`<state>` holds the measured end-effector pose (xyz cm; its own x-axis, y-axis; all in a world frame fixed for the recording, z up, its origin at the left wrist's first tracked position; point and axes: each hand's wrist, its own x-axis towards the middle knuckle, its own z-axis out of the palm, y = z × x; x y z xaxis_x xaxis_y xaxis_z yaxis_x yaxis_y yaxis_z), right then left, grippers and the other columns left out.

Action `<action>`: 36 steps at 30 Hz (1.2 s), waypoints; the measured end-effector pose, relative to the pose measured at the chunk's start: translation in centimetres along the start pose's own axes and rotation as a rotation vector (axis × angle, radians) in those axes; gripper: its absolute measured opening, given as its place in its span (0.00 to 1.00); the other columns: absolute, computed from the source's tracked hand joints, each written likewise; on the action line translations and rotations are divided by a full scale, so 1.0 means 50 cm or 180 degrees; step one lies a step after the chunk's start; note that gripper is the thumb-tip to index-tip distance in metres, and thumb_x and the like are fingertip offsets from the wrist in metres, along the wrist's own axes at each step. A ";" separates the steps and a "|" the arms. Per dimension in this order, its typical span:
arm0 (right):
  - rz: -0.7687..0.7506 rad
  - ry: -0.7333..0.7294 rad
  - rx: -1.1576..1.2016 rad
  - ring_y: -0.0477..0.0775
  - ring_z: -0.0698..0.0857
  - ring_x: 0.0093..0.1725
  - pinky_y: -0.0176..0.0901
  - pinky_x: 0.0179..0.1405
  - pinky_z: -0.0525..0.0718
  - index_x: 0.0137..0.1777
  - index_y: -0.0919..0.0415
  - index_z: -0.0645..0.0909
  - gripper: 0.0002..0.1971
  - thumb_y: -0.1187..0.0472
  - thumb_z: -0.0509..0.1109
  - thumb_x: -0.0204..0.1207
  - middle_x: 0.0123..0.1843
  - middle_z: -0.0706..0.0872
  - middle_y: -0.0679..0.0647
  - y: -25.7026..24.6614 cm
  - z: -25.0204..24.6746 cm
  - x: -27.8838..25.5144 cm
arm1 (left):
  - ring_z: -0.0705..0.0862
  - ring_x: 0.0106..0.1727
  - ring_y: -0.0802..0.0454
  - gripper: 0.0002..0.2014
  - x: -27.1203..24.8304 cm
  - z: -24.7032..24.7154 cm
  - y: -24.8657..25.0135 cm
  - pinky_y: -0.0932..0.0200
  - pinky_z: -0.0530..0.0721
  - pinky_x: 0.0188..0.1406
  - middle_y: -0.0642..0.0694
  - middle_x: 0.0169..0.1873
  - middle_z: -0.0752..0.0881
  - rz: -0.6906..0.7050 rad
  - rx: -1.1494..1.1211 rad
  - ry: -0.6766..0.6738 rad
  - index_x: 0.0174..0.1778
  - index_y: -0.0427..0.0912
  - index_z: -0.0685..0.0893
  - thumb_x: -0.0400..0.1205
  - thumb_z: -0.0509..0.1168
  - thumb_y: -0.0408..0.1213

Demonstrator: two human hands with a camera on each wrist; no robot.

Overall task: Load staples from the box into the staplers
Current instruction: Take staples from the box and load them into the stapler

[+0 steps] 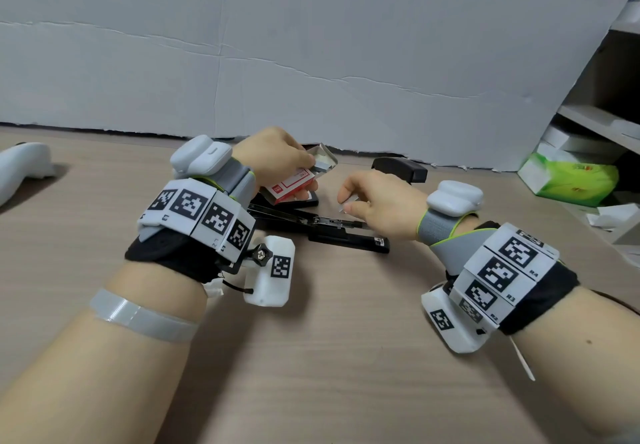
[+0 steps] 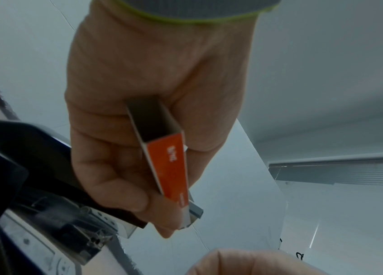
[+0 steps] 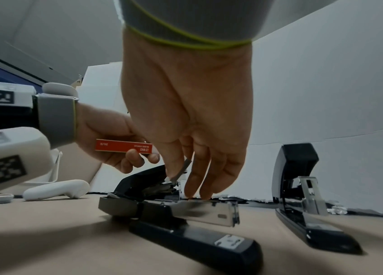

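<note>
Head view: two bare hands with marker-covered wrist bands work over a light brown wooden tabletop (image 1: 346, 357). The left hand (image 1: 277, 156) has its fingers curled around a small red and white cardboard staple box (image 1: 294, 185), held just above the table. Its inner grey tray (image 1: 325, 161) is slid partly out at the far end. From the left wrist, the box (image 2: 169, 167) shows a narrow red side with white print, and its near end is an open dark sleeve.

The right hand (image 1: 377, 201) pinches a thin silver strip of staples (image 1: 346, 201) between thumb and forefinger, the other fingers hanging loosely downward. In the right wrist view the strip (image 3: 181, 171) tilts down over a black heavy-duty stapler (image 3: 186, 223) lying on the table. Its top arm is folded back and its shiny metal staple channel is exposed. The strip's lower end is at the rear of that channel; whether it touches cannot be told.

A second black stapler (image 3: 303, 204) stands to the right, well apart, its top arm raised upright. A creased grey cardboard sheet (image 1: 311, 45) stands behind everything. A white controller-shaped object (image 1: 20, 166) lies at the far left. A green tissue pack (image 1: 575, 180) sits at the right beneath grey shelves (image 1: 606, 114).
</note>
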<state>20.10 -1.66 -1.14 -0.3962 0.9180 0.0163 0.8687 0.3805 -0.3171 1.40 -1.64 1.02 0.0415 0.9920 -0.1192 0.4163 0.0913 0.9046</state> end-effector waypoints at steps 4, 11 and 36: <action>-0.0062 -0.0064 -0.0095 0.53 0.84 0.49 0.41 0.47 0.79 0.55 0.59 0.85 0.07 0.60 0.71 0.79 0.51 0.89 0.52 0.000 0.010 -0.004 | 0.90 0.37 0.41 0.10 -0.006 -0.001 0.006 0.39 0.88 0.47 0.39 0.38 0.93 -0.0003 0.0056 -0.0025 0.52 0.31 0.84 0.84 0.63 0.35; -0.0110 -0.0072 -0.0344 0.51 0.82 0.47 0.36 0.44 0.73 0.54 0.57 0.88 0.08 0.57 0.73 0.78 0.42 0.82 0.46 0.007 0.013 -0.010 | 0.89 0.34 0.43 0.08 -0.010 0.003 0.008 0.39 0.88 0.48 0.40 0.37 0.94 -0.0007 0.0074 -0.0044 0.48 0.35 0.84 0.84 0.63 0.35; -0.0096 -0.0020 -0.0327 0.53 0.81 0.43 0.39 0.40 0.73 0.49 0.58 0.88 0.08 0.55 0.71 0.77 0.39 0.84 0.48 0.007 0.022 -0.008 | 0.88 0.31 0.44 0.06 -0.005 0.000 0.003 0.53 0.85 0.34 0.40 0.37 0.94 0.0030 0.0014 -0.0064 0.45 0.39 0.82 0.84 0.63 0.35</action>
<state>20.22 -2.03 -2.32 -0.4243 0.9053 0.0183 0.8821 0.4178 -0.2178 1.44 -1.88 1.19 0.0637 0.9909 -0.1188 0.4199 0.0814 0.9039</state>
